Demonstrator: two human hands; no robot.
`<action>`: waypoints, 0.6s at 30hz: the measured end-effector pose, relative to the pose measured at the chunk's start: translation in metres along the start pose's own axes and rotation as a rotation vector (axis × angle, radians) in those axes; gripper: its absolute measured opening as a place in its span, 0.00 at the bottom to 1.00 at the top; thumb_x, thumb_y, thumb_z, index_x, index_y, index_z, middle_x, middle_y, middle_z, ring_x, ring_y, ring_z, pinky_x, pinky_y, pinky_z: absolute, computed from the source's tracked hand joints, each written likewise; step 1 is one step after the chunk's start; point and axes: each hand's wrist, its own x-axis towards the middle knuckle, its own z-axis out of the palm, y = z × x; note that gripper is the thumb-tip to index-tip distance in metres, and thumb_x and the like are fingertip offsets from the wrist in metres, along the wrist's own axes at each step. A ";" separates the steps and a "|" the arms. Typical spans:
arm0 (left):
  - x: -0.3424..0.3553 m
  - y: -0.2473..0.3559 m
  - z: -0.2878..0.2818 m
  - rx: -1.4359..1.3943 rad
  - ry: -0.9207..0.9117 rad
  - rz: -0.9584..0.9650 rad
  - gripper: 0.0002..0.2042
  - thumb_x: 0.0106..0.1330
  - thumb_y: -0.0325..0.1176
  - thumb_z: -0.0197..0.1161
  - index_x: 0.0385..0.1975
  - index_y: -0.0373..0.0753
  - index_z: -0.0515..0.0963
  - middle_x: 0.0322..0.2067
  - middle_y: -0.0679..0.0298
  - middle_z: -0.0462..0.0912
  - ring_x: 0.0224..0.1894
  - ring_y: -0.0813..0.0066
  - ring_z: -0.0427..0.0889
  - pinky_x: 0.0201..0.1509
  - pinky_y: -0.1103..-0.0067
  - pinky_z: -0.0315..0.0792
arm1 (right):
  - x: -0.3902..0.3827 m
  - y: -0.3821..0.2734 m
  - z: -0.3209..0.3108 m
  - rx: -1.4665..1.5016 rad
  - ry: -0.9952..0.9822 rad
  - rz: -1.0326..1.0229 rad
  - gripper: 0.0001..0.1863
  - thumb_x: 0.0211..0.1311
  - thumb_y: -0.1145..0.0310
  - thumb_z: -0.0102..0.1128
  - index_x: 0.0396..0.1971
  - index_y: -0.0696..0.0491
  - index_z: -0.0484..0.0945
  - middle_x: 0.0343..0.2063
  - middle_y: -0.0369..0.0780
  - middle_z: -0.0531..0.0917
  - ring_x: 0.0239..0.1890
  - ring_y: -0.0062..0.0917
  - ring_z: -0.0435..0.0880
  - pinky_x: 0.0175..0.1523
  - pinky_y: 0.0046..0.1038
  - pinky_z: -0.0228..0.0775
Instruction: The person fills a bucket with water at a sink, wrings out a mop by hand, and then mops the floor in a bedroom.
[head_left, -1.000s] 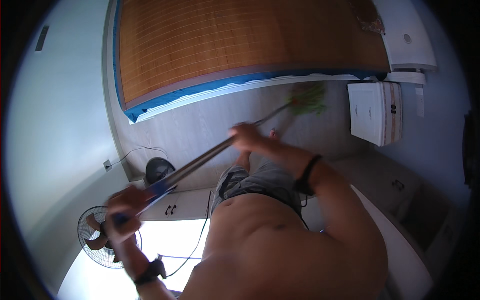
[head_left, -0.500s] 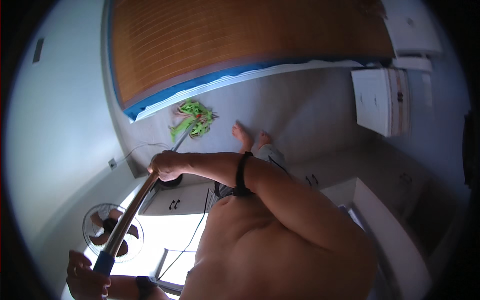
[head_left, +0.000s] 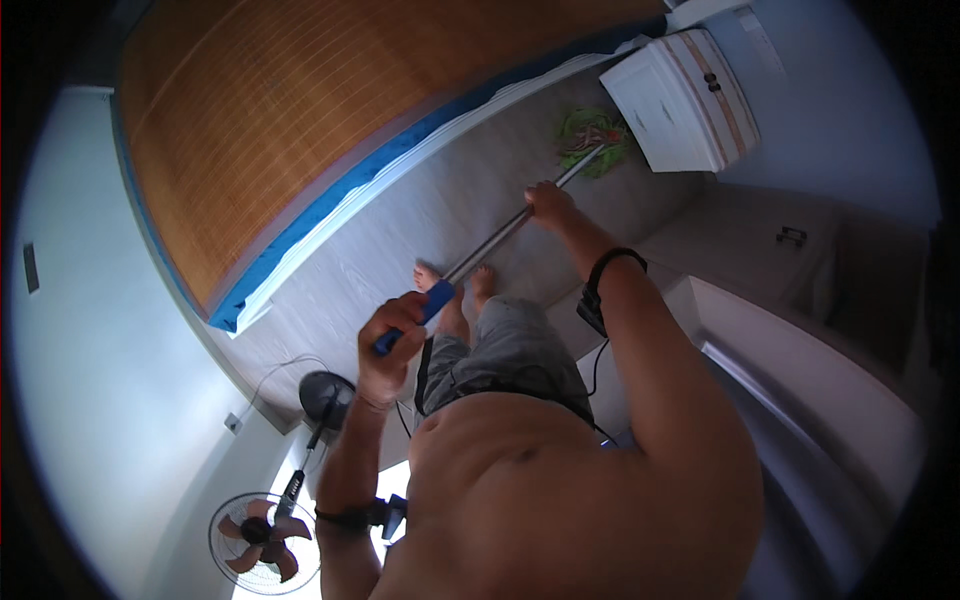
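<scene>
My left hand is closed around the blue grip at the near end of a metal mop pole. Farther along the pole, my right hand grips the bare metal shaft. The pole slants up to the right to a green and pinkish mop head, which lies on the floor beside a white bedside cabinet. My bare feet are below the pole, on the pale wood-look floor.
A bed with a tan mat and blue edging runs along the top. A standing fan with a cord is at lower left, near a wall socket. Pale cabinets stand at the right.
The mop head has swung from the left end of the floor back to the right, beside the bedside cabinet. Both hands have moved up and right with the pole, and the view has turned.
</scene>
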 end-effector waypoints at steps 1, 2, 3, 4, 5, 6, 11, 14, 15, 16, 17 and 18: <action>-0.003 0.003 -0.001 -0.012 0.020 0.017 0.07 0.53 0.20 0.53 0.32 0.35 0.73 0.38 0.57 0.76 0.51 0.57 0.74 0.62 0.61 0.61 | -0.001 -0.002 0.001 0.004 0.007 0.009 0.11 0.52 0.59 0.58 0.24 0.52 0.78 0.23 0.46 0.79 0.30 0.43 0.80 0.37 0.44 0.72; -0.011 0.011 -0.004 -0.024 0.045 0.036 0.06 0.53 0.21 0.54 0.31 0.36 0.73 0.37 0.57 0.76 0.51 0.57 0.73 0.62 0.61 0.60 | 0.003 -0.011 0.004 0.013 -0.055 -0.046 0.12 0.52 0.58 0.58 0.24 0.53 0.78 0.24 0.47 0.80 0.32 0.44 0.81 0.37 0.44 0.73; -0.026 0.025 -0.023 0.089 0.071 0.052 0.07 0.53 0.20 0.54 0.32 0.36 0.73 0.38 0.56 0.77 0.51 0.57 0.75 0.61 0.61 0.62 | -0.005 -0.033 0.003 0.034 -0.133 -0.092 0.14 0.51 0.57 0.59 0.24 0.53 0.78 0.26 0.47 0.81 0.33 0.44 0.82 0.37 0.45 0.73; -0.041 0.041 -0.044 0.211 0.039 0.233 0.09 0.54 0.21 0.53 0.34 0.35 0.73 0.40 0.54 0.77 0.49 0.55 0.76 0.60 0.62 0.65 | -0.012 -0.065 0.001 0.112 -0.152 -0.078 0.15 0.50 0.56 0.59 0.24 0.54 0.78 0.27 0.48 0.82 0.34 0.45 0.82 0.38 0.44 0.74; -0.061 0.066 -0.073 0.313 0.009 0.296 0.11 0.54 0.24 0.54 0.38 0.35 0.73 0.42 0.52 0.77 0.48 0.54 0.78 0.58 0.62 0.68 | -0.017 -0.110 -0.001 0.190 -0.169 -0.074 0.15 0.49 0.56 0.59 0.24 0.55 0.78 0.28 0.49 0.82 0.35 0.45 0.82 0.39 0.44 0.74; -0.086 0.103 -0.092 0.290 0.087 0.221 0.12 0.56 0.27 0.54 0.40 0.36 0.74 0.43 0.49 0.77 0.47 0.55 0.78 0.55 0.61 0.69 | -0.022 -0.156 -0.002 0.297 -0.155 -0.059 0.14 0.47 0.59 0.61 0.24 0.55 0.78 0.29 0.49 0.82 0.35 0.45 0.83 0.39 0.44 0.74; -0.185 0.290 -0.093 0.692 0.306 0.404 0.05 0.59 0.33 0.58 0.23 0.41 0.74 0.21 0.65 0.74 0.26 0.74 0.74 0.31 0.72 0.65 | -0.071 -0.343 -0.048 0.823 -0.281 -0.530 0.09 0.45 0.75 0.58 0.30 0.55 0.78 0.27 0.49 0.81 0.36 0.44 0.81 0.40 0.42 0.71; -0.174 0.310 -0.033 0.653 0.092 0.572 0.14 0.61 0.38 0.53 0.15 0.42 0.71 0.12 0.70 0.70 0.13 0.78 0.67 0.23 0.77 0.63 | -0.074 -0.395 -0.044 0.881 -0.452 -0.769 0.14 0.46 0.77 0.56 0.36 0.54 0.79 0.29 0.49 0.81 0.38 0.43 0.81 0.41 0.40 0.70; -0.170 0.304 -0.015 0.693 0.048 0.562 0.14 0.59 0.39 0.55 0.13 0.42 0.70 0.11 0.68 0.70 0.14 0.73 0.69 0.24 0.74 0.64 | -0.071 -0.400 -0.041 0.878 -0.469 -0.841 0.12 0.47 0.77 0.56 0.34 0.55 0.79 0.29 0.49 0.81 0.37 0.42 0.81 0.40 0.40 0.69; -0.169 0.299 -0.004 0.731 0.010 0.549 0.14 0.57 0.39 0.57 0.11 0.43 0.70 0.11 0.66 0.70 0.15 0.68 0.71 0.24 0.71 0.65 | -0.069 -0.402 -0.038 0.877 -0.461 -0.907 0.09 0.48 0.77 0.56 0.32 0.55 0.78 0.27 0.48 0.81 0.35 0.42 0.80 0.39 0.40 0.68; -0.164 0.298 0.004 0.752 -0.154 0.502 0.14 0.56 0.39 0.59 0.12 0.42 0.70 0.12 0.63 0.71 0.17 0.65 0.73 0.26 0.71 0.68 | -0.068 -0.402 -0.033 0.836 -0.491 -0.924 0.08 0.48 0.77 0.56 0.31 0.55 0.78 0.26 0.48 0.81 0.33 0.42 0.80 0.38 0.41 0.68; -0.161 0.300 0.009 0.772 -0.303 0.441 0.13 0.54 0.38 0.61 0.12 0.42 0.71 0.13 0.61 0.73 0.18 0.62 0.75 0.27 0.71 0.71 | -0.071 -0.400 -0.034 0.796 -0.535 -0.950 0.07 0.49 0.77 0.56 0.30 0.55 0.77 0.25 0.47 0.80 0.32 0.42 0.80 0.38 0.41 0.68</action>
